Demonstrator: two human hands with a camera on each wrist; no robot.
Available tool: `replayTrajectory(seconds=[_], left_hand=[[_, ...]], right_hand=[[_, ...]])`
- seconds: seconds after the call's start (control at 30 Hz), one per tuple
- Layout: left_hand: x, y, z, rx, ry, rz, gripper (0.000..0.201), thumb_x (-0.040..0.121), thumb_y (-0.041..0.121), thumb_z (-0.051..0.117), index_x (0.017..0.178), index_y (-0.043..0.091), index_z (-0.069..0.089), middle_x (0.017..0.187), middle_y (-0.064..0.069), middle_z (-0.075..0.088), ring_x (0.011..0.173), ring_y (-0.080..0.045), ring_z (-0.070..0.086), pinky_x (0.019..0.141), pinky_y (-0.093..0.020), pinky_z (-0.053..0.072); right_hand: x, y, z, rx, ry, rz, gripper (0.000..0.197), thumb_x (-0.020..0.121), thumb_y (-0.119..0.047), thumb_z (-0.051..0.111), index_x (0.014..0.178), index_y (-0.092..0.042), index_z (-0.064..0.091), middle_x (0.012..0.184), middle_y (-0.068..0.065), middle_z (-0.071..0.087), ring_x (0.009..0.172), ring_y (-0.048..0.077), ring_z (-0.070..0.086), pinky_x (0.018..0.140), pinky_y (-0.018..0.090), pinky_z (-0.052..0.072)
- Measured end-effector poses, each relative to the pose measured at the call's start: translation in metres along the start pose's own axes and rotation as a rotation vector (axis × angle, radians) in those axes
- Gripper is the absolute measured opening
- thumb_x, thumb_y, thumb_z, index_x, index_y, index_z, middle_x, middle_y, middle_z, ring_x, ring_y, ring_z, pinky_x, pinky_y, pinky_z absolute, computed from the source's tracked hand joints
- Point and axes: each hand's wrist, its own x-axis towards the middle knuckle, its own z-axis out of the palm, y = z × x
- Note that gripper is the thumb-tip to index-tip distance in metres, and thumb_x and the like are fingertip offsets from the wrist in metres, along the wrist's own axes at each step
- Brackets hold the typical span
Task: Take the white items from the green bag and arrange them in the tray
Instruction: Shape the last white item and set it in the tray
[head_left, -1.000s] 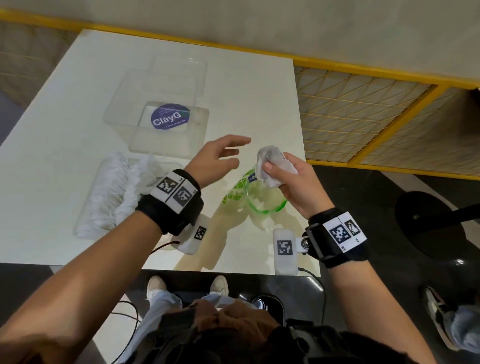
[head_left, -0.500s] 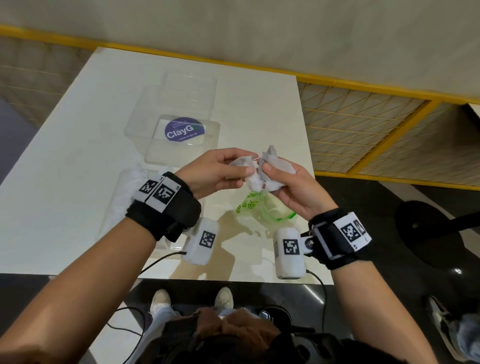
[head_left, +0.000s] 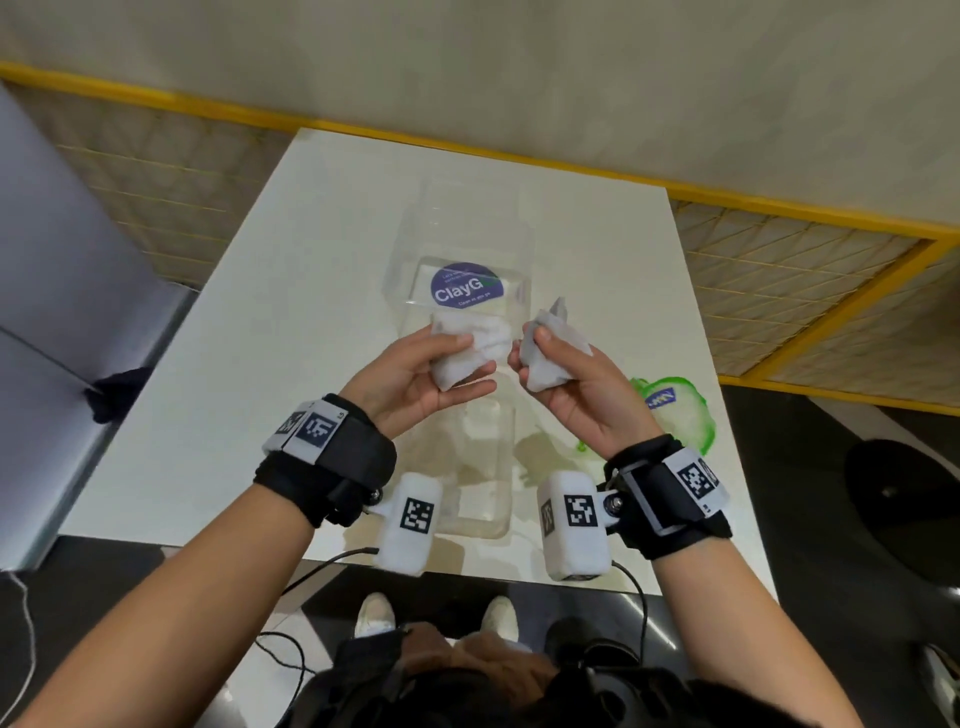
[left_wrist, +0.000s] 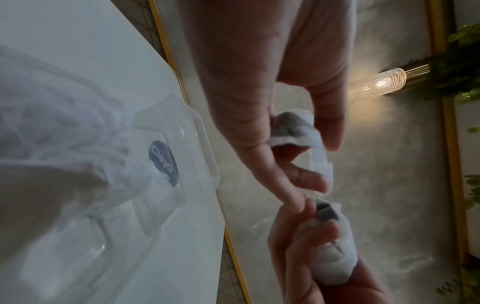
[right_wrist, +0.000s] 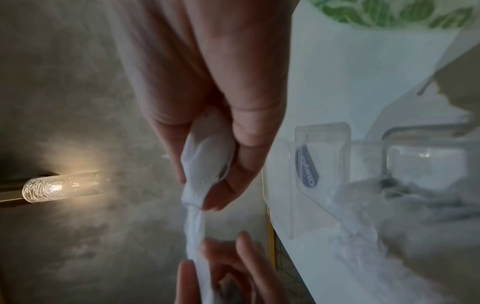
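Note:
Each hand holds a crumpled white item above the clear tray (head_left: 493, 519). My left hand (head_left: 470, 364) grips one white item (head_left: 483, 338), also seen in the left wrist view (left_wrist: 293, 131). My right hand (head_left: 530, 348) pinches the other white item (head_left: 558, 353) between thumb and fingers, which shows in the right wrist view (right_wrist: 205, 164). The two pieces nearly touch; I cannot tell whether they are joined. The green bag (head_left: 675, 410) lies crumpled on the table to the right of my right wrist. Fluffy white items (left_wrist: 64, 144) lie in the tray.
A clear lid with a round purple ClayG sticker (head_left: 462, 286) lies just beyond the tray. The white table (head_left: 311, 260) ends close behind my wrists and at the right by the bag. A grey seat (head_left: 62, 312) stands at the left.
My left hand reached over and took hold of the white bundle. Both hands moved away from the green bag to above the tray, each now holding one white piece.

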Motion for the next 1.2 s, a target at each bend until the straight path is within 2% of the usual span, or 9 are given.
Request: replayTrajectory(seconds=[0.13, 0.3, 0.47, 0.6, 0.7, 0.77, 0.87, 0.97, 1.2], left_hand=[[-0.010, 0.015, -0.028, 0.039, 0.043, 0.050, 0.033, 0.074, 0.015, 0.062, 0.107, 0.013, 0.060, 0.095, -0.003, 0.071, 0.087, -0.015, 0.068, 0.079, -0.037, 0.058], [-0.022, 0.031, -0.056, 0.095, 0.047, 0.077, 0.041, 0.076, -0.009, 0.063, 0.100, 0.021, 0.048, 0.084, -0.008, 0.066, 0.076, -0.020, 0.067, 0.070, -0.035, 0.058], [-0.030, 0.037, -0.067, 0.101, -0.021, 0.036, 0.053, 0.064, 0.013, 0.072, 0.115, 0.009, 0.055, 0.100, -0.011, 0.066, 0.091, -0.025, 0.068, 0.072, -0.038, 0.058], [-0.032, 0.036, -0.071, 0.293, 0.012, 0.058, 0.034, 0.074, 0.013, 0.071, 0.107, 0.015, 0.062, 0.100, -0.007, 0.069, 0.089, -0.020, 0.069, 0.071, -0.028, 0.056], [-0.030, 0.037, -0.076, 0.273, 0.099, 0.083, 0.014, 0.081, 0.010, 0.066, 0.094, 0.014, 0.063, 0.081, -0.001, 0.069, 0.068, -0.013, 0.065, 0.061, -0.021, 0.053], [-0.029, 0.040, -0.081, 0.178, 0.124, 0.060, 0.015, 0.083, 0.011, 0.065, 0.098, 0.011, 0.060, 0.088, -0.005, 0.067, 0.069, -0.014, 0.063, 0.057, -0.020, 0.052], [-0.028, 0.043, -0.089, 0.025, 0.141, 0.024, 0.025, 0.086, 0.010, 0.060, 0.110, 0.005, 0.055, 0.100, -0.013, 0.063, 0.077, -0.017, 0.063, 0.057, -0.022, 0.053], [-0.029, 0.046, -0.092, -0.105, 0.128, 0.012, 0.016, 0.088, 0.007, 0.055, 0.103, 0.004, 0.056, 0.093, -0.012, 0.065, 0.071, -0.015, 0.066, 0.056, -0.021, 0.053], [-0.031, 0.048, -0.095, -0.352, 0.122, 0.031, 0.015, 0.082, 0.002, 0.055, 0.080, -0.001, 0.070, 0.094, -0.016, 0.069, 0.079, -0.019, 0.070, 0.066, -0.022, 0.057]], right_hand=[[0.010, 0.017, 0.033, -0.004, -0.029, 0.011, 0.023, 0.076, -0.016, 0.059, 0.096, -0.005, 0.057, 0.081, 0.009, 0.062, 0.074, 0.016, 0.062, 0.059, 0.020, 0.053], [0.022, 0.033, 0.062, -0.084, -0.079, -0.003, 0.017, 0.087, -0.014, 0.054, 0.101, -0.006, 0.060, 0.084, 0.003, 0.065, 0.076, 0.011, 0.064, 0.065, 0.021, 0.055], [0.031, 0.046, 0.082, -0.288, -0.084, 0.021, 0.036, 0.090, -0.013, 0.054, 0.124, -0.002, 0.050, 0.106, 0.011, 0.064, 0.091, 0.021, 0.064, 0.075, 0.028, 0.055], [0.033, 0.055, 0.100, -0.443, -0.072, 0.009, 0.027, 0.094, -0.031, 0.047, 0.114, -0.013, 0.052, 0.096, 0.005, 0.066, 0.079, 0.017, 0.065, 0.067, 0.030, 0.053], [0.037, 0.060, 0.112, -0.475, -0.085, 0.042, 0.060, 0.087, -0.053, 0.041, 0.120, -0.004, 0.049, 0.097, 0.011, 0.063, 0.075, 0.018, 0.063, 0.061, 0.027, 0.050], [0.040, 0.062, 0.115, -0.399, -0.092, 0.077, 0.062, 0.085, -0.059, 0.035, 0.112, -0.008, 0.056, 0.095, 0.010, 0.065, 0.078, 0.020, 0.064, 0.064, 0.028, 0.049], [0.041, 0.062, 0.116, -0.226, -0.032, 0.066, 0.033, 0.095, -0.041, 0.038, 0.088, -0.016, 0.059, 0.084, 0.003, 0.062, 0.071, 0.019, 0.062, 0.058, 0.029, 0.048], [0.043, 0.063, 0.113, -0.112, -0.015, 0.060, 0.004, 0.095, -0.017, 0.046, 0.096, -0.015, 0.049, 0.083, 0.004, 0.054, 0.069, 0.016, 0.058, 0.056, 0.026, 0.052], [0.045, 0.061, 0.105, -0.136, -0.017, -0.009, 0.026, 0.088, 0.010, 0.045, 0.101, -0.013, 0.046, 0.076, 0.006, 0.062, 0.062, 0.010, 0.063, 0.074, 0.024, 0.056]])
